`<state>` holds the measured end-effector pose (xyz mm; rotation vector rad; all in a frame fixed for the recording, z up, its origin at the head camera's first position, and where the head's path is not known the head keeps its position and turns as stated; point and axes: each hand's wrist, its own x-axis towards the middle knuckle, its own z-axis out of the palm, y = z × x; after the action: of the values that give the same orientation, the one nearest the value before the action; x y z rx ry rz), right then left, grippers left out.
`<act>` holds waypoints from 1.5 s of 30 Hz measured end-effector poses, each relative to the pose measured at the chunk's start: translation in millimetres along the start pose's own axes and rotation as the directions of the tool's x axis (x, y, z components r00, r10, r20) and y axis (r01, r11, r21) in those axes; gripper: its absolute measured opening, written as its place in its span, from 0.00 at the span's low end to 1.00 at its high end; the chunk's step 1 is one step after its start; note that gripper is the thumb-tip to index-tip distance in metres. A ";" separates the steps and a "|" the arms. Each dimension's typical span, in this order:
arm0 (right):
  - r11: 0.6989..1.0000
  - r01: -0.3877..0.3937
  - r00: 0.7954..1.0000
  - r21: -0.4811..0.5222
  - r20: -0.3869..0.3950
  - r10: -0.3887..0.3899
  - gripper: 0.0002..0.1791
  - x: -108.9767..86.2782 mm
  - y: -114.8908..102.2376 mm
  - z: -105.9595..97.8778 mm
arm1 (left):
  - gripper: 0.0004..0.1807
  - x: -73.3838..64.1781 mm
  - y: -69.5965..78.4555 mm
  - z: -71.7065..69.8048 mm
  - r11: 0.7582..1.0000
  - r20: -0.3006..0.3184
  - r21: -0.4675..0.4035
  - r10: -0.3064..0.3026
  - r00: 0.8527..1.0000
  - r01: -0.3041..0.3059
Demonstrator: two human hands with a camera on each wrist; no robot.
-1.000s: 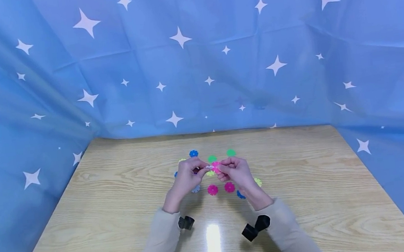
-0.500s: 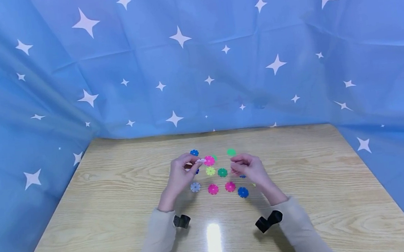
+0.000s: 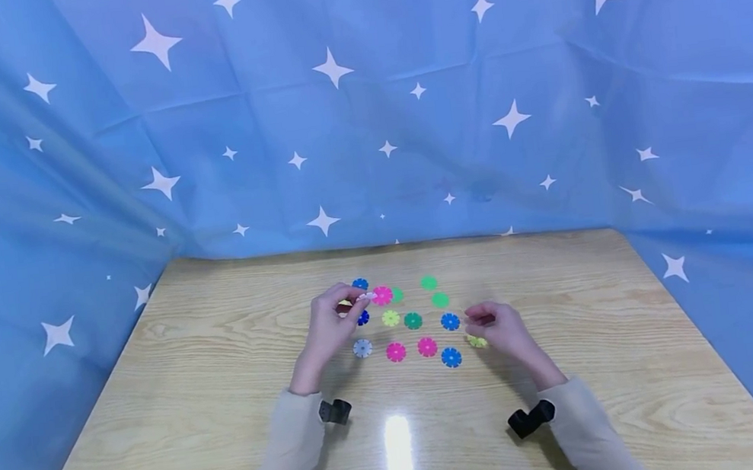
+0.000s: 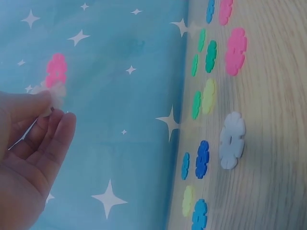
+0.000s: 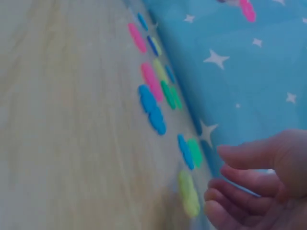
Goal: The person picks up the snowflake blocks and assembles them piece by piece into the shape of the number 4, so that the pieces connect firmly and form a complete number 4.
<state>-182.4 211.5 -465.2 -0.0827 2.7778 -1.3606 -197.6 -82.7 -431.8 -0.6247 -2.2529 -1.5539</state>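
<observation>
My left hand pinches a white notched plastic disc between thumb and fingers, above the table. Joined edge to edge with it is a pink notched disc, which also shows as a pink disc in the left wrist view. My right hand hovers over a yellow-green disc at the right of the group, hiding part of it. In the right wrist view, the right hand has its thumb apart from loosely bent fingers, with nothing between them.
Several notched discs lie flat on the wooden table, among them a dark green disc, a pink disc, a blue disc and a pale grey disc. A blue star-patterned curtain stands behind the table.
My right hand has let go of the pink disc and moved right, toward the yellow-green disc. My left hand has drawn back left with the joined white and pink discs.
</observation>
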 end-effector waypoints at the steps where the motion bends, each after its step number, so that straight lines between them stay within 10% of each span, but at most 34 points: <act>1: 1.000 0.004 1.000 -0.017 0.008 -0.004 0.14 -0.8 2.4 -0.5 | 0.03 0.3 1.4 -0.5 1.000 -0.001 0.004 0.002 1.000 -0.002; 9: 0.981 0.032 0.998 -0.191 0.054 -0.022 0.16 -5.5 10.0 -2.2 | 0.02 -0.6 37.4 -9.9 1.000 -0.001 0.010 0.014 1.000 -0.014; 23: 0.952 0.050 0.991 -0.302 0.132 -0.010 0.13 0.0 4.6 -9.7 | 0.03 -2.0 36.0 -8.4 1.000 0.008 -0.015 -0.005 1.000 0.005; 45: 0.989 0.106 0.994 -0.106 0.011 -0.106 0.05 -4.3 2.7 -10.8 | 0.03 -2.2 34.5 -8.9 1.000 0.012 0.000 0.006 1.000 -0.006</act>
<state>-178.9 221.9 -460.6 -0.2406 2.8783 -1.2298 -177.3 -80.8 -402.6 -0.6415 -2.2574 -1.5519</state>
